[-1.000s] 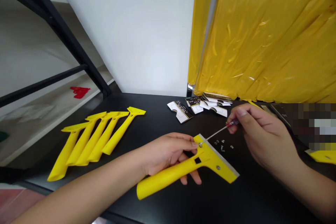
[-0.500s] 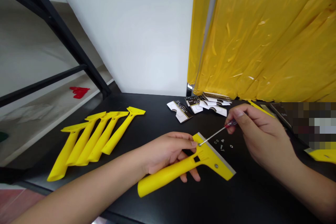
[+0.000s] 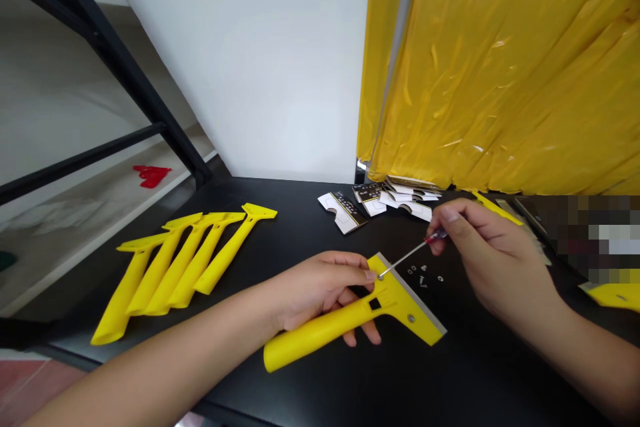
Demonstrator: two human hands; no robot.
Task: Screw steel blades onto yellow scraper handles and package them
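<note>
My left hand [image 3: 333, 287] holds a yellow scraper [image 3: 320, 337] by its neck and head, with the thumb beside one screw. A metal blade runs along the scraper's head, and a second screw [image 3: 411, 318] sits in the head's near part. Between the thumb and fingers of my right hand [image 3: 475, 240] is a screwdriver [image 3: 410, 254] with a dark red handle. Its tip touches the screw beside my left thumb. Several small nuts and screws [image 3: 423, 280] lie on the black table just beyond the blade.
Several yellow scraper handles [image 3: 225, 253] lie in a row at the left of the black table [image 3: 295, 213]. Printed cards [image 3: 345, 213] are piled at the back. Another yellow scraper [image 3: 615, 295] lies at the right edge. A black-framed shelf holds a red item [image 3: 152, 175].
The held scraper's head has tilted very slightly toward me. My right hand and the screwdriver have shifted a little to the left, with the tip still on the screw.
</note>
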